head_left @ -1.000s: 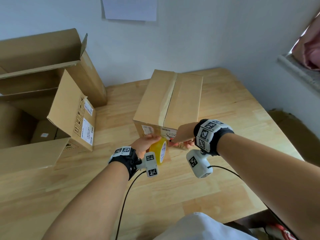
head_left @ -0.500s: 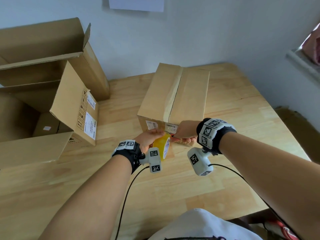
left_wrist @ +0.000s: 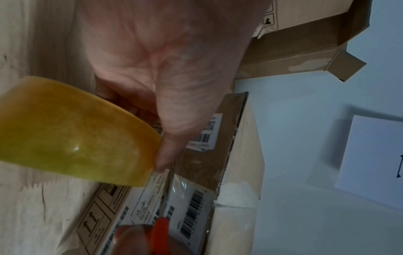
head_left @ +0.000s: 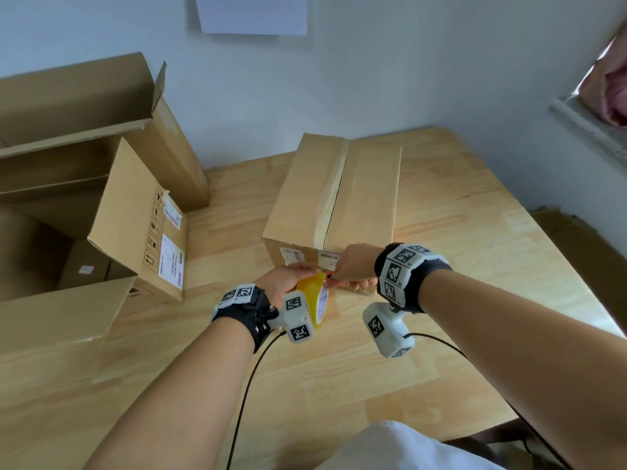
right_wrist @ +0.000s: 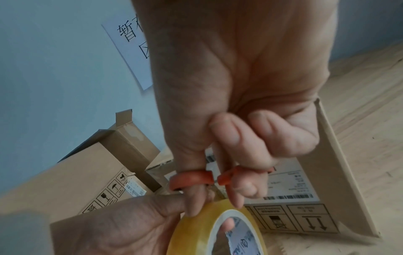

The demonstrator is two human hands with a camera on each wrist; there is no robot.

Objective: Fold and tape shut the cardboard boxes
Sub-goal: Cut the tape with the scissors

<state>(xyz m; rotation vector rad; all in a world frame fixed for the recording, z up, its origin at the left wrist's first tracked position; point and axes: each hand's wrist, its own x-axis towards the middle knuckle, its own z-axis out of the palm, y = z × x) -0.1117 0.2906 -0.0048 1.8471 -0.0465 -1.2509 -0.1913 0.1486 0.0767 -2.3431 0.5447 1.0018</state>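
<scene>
Cardboard open boxes (head_left: 101, 205) (flaps up) crowd table's (head_left: 441, 266) left side.

Translucent yellow tape roll (head_left: 314, 305), orange-red scissor handles (right_wrist: 191, 179), plain brown closed box (head_left: 334, 195) with white barcode labels, black-and-white checkered wristbands (head_left: 403, 269).

Wooden bench (head_left: 441, 334) with boxes

Taped box (head_left: 339, 188) stands mid-bench; open boxes (head_left: 101, 205) sit left of it.

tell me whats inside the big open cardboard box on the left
Inside the big open cardboard box lies a smaller plain cardboard box with a small white label. The raised flaps and near wall hide the rest of the interior, so anything else there cannot be seen.
</scene>
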